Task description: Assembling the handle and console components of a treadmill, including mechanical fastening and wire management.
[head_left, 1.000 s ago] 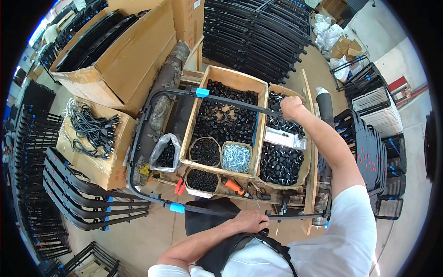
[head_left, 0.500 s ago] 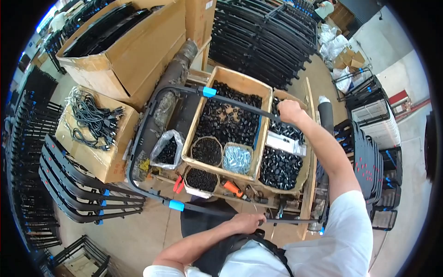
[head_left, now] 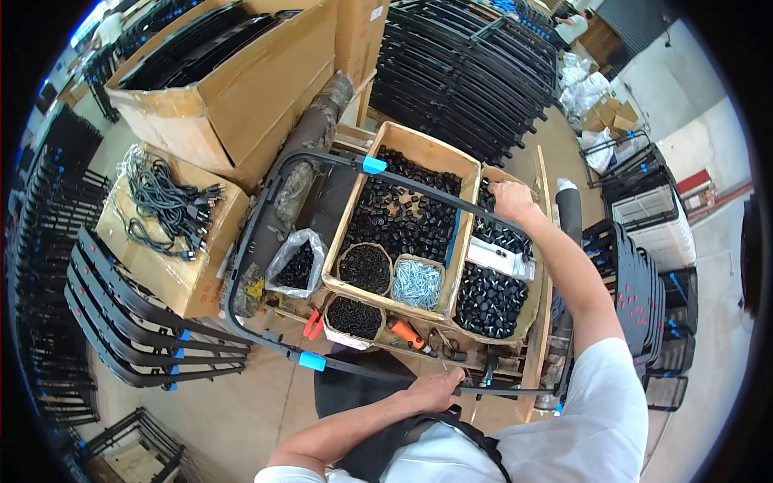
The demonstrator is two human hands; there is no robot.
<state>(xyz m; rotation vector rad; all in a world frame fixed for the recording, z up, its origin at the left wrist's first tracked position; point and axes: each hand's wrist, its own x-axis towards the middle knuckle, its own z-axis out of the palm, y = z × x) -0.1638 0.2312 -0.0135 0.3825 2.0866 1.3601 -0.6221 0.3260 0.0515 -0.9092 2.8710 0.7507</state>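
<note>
Both hands closed on black tube frame [head_left: 266, 209]: left hand [head_left: 432, 390] near bar, right hand [head_left: 513, 200] far bar | frame lies over wooden crate [head_left: 467, 173] | advice: lift level, clear the crate.

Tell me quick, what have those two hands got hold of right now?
Left hand grips near rail of black tube frame. Right hand holds its far rail, above box of black plastic caps. Frame lies across the parts boxes; nothing blocking either hand.
</note>
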